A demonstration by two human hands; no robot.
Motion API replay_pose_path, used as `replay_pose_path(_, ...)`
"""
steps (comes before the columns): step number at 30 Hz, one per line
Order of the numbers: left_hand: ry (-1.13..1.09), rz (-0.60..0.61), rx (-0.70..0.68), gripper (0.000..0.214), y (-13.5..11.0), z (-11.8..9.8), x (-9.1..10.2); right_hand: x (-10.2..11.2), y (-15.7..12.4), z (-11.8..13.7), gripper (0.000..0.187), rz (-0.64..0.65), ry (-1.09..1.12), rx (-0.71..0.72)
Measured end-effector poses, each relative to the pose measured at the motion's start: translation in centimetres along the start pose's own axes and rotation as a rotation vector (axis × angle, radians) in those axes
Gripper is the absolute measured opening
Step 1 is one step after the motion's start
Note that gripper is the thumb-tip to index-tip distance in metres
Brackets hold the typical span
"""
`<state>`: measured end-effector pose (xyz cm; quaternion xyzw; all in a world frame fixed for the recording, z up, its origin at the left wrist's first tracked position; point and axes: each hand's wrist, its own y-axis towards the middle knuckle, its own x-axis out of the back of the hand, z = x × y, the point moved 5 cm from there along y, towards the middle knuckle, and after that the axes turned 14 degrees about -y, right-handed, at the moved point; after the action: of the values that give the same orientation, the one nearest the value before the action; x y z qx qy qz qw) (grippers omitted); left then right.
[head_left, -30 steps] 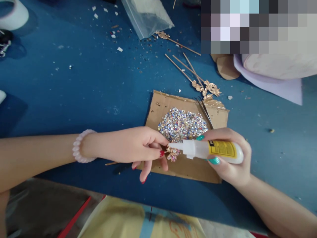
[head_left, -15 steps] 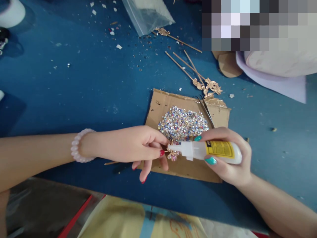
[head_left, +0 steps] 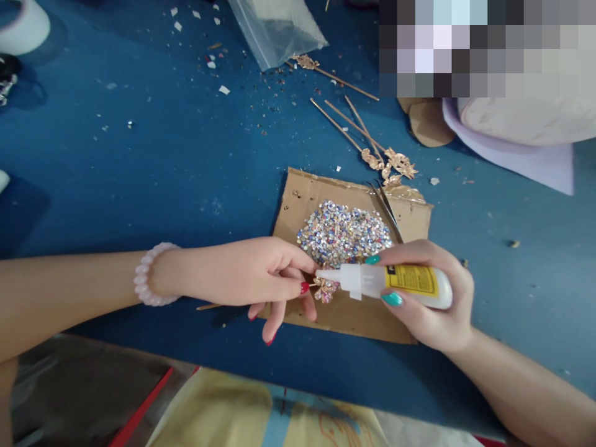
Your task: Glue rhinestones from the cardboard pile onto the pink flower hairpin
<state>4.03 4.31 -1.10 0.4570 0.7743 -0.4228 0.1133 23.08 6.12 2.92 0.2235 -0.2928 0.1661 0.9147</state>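
My left hand (head_left: 261,273) pinches a gold hair stick (head_left: 326,290) just behind its ornate, pink-stoned head. The stick's thin tail comes out below my wrist. Wrapped round a glue bottle (head_left: 412,284) with a yellow label, my right hand (head_left: 442,298) keeps it tipped nearly level. The bottle's white nozzle lies over the ornament; whether it touches cannot be made out. Beneath both hands is a piece of cardboard (head_left: 372,324), bearing a heap of small multicoloured rhinestones (head_left: 344,233). Dark tweezers (head_left: 390,211) rest by the heap, partly behind my right hand.
Several gold hair sticks (head_left: 400,162) lie beyond the cardboard. A clear plastic bag (head_left: 284,31) is at the back, near scattered white scraps. Brown cardboard pieces (head_left: 431,124) and a lilac sheet (head_left: 526,155) are at the right. A white roll (head_left: 23,28) stands far left.
The glue bottle and my right thumb have shifted very slightly left. My left hand stays in place with the hair stick.
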Motion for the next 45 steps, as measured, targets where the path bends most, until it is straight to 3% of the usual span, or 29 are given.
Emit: replay_pose_path(45,0.032,-0.021,-0.002,0.029,-0.1,-0.1,0.0,0.3,-1.1,-0.9,0.019,-0.042,0.024,-0.093)
